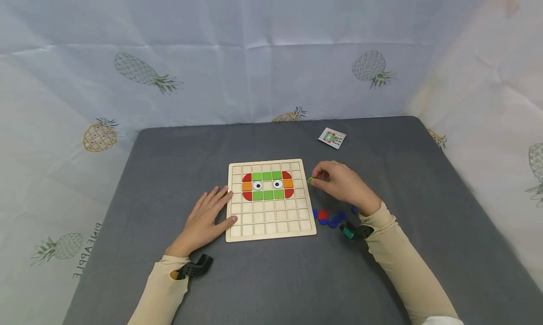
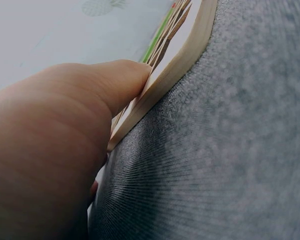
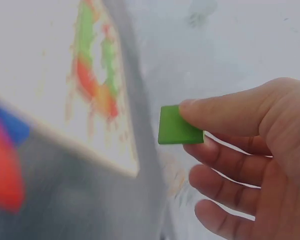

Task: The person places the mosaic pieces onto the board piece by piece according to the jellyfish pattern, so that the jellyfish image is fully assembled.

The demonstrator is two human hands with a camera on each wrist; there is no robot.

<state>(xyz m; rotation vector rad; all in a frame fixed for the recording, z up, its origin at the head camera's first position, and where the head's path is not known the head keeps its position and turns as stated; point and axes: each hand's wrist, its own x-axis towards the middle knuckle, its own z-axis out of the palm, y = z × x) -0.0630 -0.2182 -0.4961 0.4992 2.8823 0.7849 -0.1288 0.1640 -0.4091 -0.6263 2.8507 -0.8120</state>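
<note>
In the head view, my left hand (image 1: 206,223) lies with fingers straight at the left edge of the wooden grid board (image 1: 265,217) — my right hand (image 1: 342,182) pinches a green tile (image 1: 311,179) just beside its right edge. Blue pieces (image 1: 333,223) lie near my right wrist; a picture card (image 1: 332,138) lies beyond. In the left wrist view, my thumb rests on the board's rim. In the right wrist view, my thumb and a finger grip the tile — apart from the board — the other fingers bent loosely below.
</note>
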